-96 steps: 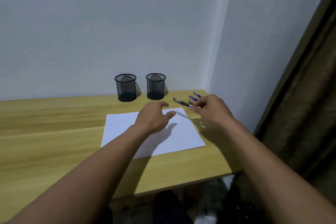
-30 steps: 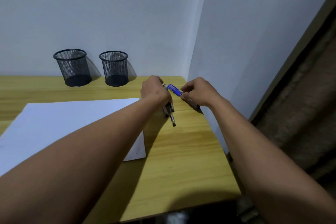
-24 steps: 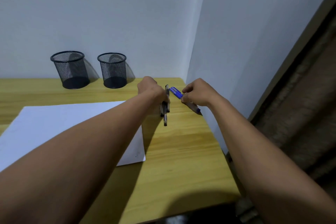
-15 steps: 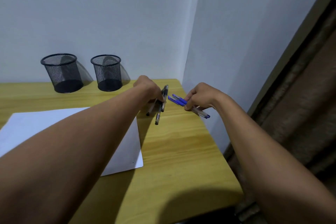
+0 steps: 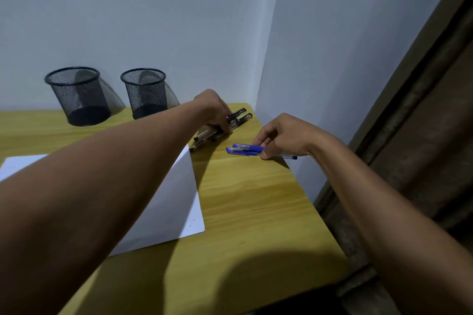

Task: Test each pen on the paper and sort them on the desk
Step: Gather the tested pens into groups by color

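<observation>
Your left hand point(image 5: 213, 110) is curled round a bunch of black pens point(image 5: 239, 116) at the far right corner of the desk point(image 5: 250, 212). Your right hand point(image 5: 281, 135) pinches two blue pens point(image 5: 243, 149) low over the wood, near the black ones but apart. The paper point(image 5: 176, 202) lies left of both bunches, partly under your left forearm. The left mesh cup point(image 5: 76, 96) and right mesh cup point(image 5: 144, 93) stand side by side at the back edge.

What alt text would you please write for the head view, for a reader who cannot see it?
The left hand grips black-capped pens on a wooden desk while the right hand pinches two blue-capped pens. A white sheet of paper and two black mesh cups lie to their left.
</observation>
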`<state>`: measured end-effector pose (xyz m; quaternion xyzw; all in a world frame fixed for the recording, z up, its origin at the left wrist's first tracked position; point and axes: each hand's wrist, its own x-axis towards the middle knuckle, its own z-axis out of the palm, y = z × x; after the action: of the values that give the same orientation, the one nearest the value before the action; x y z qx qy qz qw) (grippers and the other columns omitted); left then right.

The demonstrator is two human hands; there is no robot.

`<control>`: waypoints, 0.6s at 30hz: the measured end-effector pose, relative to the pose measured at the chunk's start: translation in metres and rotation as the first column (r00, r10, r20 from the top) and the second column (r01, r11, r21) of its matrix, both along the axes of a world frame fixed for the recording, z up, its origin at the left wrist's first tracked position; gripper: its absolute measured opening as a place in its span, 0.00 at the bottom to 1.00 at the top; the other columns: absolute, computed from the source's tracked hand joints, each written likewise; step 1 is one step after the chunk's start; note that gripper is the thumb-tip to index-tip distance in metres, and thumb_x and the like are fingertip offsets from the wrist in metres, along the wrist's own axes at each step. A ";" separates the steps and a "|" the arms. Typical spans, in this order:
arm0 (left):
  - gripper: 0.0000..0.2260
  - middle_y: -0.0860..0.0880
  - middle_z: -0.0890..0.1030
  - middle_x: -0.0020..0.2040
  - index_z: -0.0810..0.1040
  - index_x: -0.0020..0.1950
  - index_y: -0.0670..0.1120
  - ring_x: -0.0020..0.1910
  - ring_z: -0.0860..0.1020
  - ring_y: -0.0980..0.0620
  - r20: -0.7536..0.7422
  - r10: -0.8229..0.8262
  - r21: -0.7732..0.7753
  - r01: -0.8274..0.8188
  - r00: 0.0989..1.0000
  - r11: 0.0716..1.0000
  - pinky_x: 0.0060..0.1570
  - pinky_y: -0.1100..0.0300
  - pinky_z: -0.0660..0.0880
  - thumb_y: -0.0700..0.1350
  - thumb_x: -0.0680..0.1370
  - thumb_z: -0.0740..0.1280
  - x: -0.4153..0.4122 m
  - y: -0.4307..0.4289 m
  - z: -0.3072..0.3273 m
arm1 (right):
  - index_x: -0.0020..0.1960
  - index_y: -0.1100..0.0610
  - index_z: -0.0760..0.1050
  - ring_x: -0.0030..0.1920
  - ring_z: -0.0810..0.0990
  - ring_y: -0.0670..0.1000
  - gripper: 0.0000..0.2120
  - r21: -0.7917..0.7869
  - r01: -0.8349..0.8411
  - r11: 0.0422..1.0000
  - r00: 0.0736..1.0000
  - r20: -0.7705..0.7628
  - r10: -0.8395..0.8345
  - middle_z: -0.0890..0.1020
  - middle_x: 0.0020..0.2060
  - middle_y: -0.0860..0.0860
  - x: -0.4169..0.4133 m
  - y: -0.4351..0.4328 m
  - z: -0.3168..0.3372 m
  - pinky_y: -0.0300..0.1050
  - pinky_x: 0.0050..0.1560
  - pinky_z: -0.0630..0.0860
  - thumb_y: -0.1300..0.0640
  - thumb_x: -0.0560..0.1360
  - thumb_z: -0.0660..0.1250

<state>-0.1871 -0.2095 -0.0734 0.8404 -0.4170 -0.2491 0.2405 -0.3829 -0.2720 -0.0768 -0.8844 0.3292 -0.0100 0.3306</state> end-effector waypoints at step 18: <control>0.19 0.45 0.84 0.53 0.82 0.59 0.45 0.50 0.81 0.46 0.228 -0.268 -0.092 0.295 0.936 0.951 0.41 0.57 0.80 0.35 0.70 0.76 -0.006 -0.007 -0.011 | 0.54 0.53 0.85 0.43 0.80 0.45 0.09 -0.187 -0.042 0.981 0.999 -0.004 0.042 0.84 0.42 0.47 0.007 0.019 -0.006 0.40 0.42 0.74 0.62 0.75 0.75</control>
<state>-0.1926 -0.2165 -0.0843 0.7771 -0.5711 -0.1630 0.2082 -0.3754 -0.2525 -0.0831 -0.9183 0.3082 -0.0338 0.2460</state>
